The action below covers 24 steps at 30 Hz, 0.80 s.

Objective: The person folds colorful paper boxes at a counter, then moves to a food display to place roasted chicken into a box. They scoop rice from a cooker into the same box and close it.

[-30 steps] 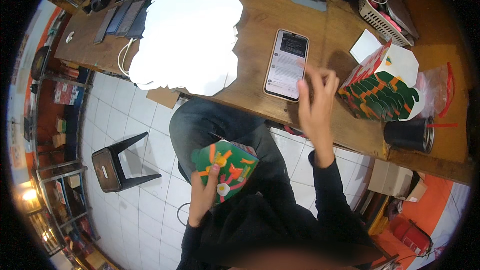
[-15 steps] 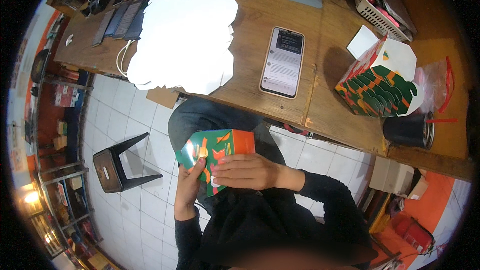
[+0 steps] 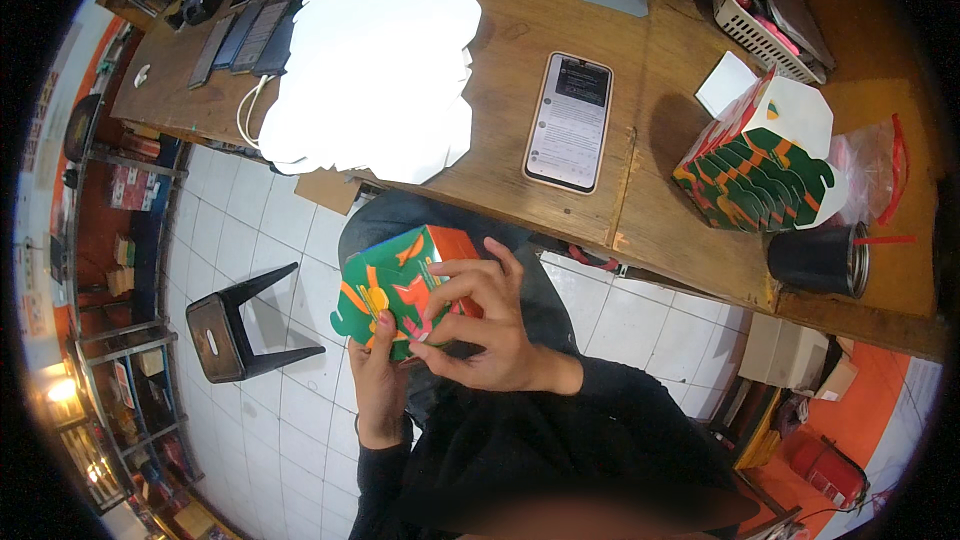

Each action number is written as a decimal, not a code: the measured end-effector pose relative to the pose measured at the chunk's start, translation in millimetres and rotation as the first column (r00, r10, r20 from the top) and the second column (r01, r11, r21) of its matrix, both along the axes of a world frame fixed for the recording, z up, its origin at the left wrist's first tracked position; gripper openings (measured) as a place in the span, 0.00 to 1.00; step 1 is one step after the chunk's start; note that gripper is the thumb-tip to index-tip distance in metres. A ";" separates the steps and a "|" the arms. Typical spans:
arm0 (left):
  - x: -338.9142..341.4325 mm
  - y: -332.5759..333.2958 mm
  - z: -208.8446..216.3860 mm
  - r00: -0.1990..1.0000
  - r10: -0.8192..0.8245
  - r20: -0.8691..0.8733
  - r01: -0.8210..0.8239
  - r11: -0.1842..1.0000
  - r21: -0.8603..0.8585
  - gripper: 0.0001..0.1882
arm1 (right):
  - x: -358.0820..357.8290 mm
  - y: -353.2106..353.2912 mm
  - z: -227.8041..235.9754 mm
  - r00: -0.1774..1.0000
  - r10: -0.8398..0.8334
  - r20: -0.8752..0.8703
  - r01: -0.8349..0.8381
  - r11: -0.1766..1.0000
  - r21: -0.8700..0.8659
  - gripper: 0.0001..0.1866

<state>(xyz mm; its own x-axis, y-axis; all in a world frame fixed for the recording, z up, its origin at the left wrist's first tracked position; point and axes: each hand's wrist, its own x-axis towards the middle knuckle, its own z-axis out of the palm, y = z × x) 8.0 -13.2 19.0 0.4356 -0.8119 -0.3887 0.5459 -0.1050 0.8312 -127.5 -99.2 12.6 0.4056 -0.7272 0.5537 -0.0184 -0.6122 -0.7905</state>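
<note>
A green and orange cardboard food box [image 3: 392,258] with printed drawings is held above my lap, near the table's front edge. My left hand [image 3: 378,388] grips its lower left part, thumb flat on the printed face and the other fingers hidden behind it. Bent over the box's lower right side is my right hand [image 3: 500,325]. Its thumb and a fingertip pinch the lower edge, while the other fingers curl across the orange side. On the table's right lies a nested row of similar folded boxes [image 3: 765,172].
A stack of flat white card blanks [image 3: 370,85] overhangs the table's [image 3: 500,70] front edge. Beside it lies a lit phone [image 3: 568,125]. A dark cup [image 3: 815,260] with a red straw stands at right. A stool [image 3: 225,330] is on the tiled floor at left.
The box has moved slightly up and left and is tilted more. My right hand, which lay flat across it, now has bent, raised fingers at its lower right edge.
</note>
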 end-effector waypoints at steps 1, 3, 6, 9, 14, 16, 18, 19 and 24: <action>-3.3 -2.6 0.3 1.000 0.030 -0.001 -0.030 0.999 -0.035 0.18 | 1.6 1.5 -1.1 0.999 -0.030 0.035 0.030 0.999 0.013 0.09; -10.3 -8.4 0.1 0.999 0.053 -0.012 -0.053 0.998 -0.045 0.18 | 5.2 3.8 -4.3 0.991 -0.088 0.105 0.085 0.996 0.029 0.09; -17.5 -15.6 -0.4 0.998 0.057 -0.039 -0.060 0.996 -0.066 0.18 | 8.7 2.7 -8.3 0.972 -0.145 0.183 0.141 0.989 0.034 0.08; -20.1 -17.1 -2.9 0.996 0.093 -0.003 -0.093 0.991 -0.097 0.19 | 8.2 -3.0 -5.8 0.972 -0.134 0.192 0.126 0.991 0.049 0.08; -23.2 -5.2 -19.6 0.919 0.277 0.282 -0.214 0.948 -0.235 0.23 | -0.4 -11.1 12.8 0.986 0.026 0.165 -0.073 0.957 0.282 0.08; -24.2 0.1 -29.8 0.852 0.338 0.400 -0.244 0.932 -0.268 0.29 | -5.1 -15.8 18.6 0.982 0.081 0.173 -0.136 0.933 0.334 0.07; -23.6 7.0 -37.7 0.809 0.319 0.493 -0.184 0.935 -0.304 0.33 | -10.2 -22.0 20.2 0.981 0.128 0.143 -0.173 0.912 0.371 0.06; -23.4 8.9 -41.7 0.834 0.266 0.483 -0.179 0.959 -0.219 0.35 | -13.1 -25.3 19.6 0.983 0.145 0.112 -0.177 0.908 0.380 0.06; -19.6 9.0 -46.3 0.887 0.203 0.414 -0.127 0.970 -0.205 0.35 | -17.9 -27.4 13.8 0.983 0.165 0.081 -0.183 0.911 0.370 0.08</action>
<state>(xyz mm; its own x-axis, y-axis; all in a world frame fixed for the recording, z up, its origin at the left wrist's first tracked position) -11.6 -4.2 -27.3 0.6619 -0.7496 0.0023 0.1289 0.1167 0.9848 -145.4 -126.6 26.4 0.5249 -0.8053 0.2756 0.1036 -0.2609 -0.9598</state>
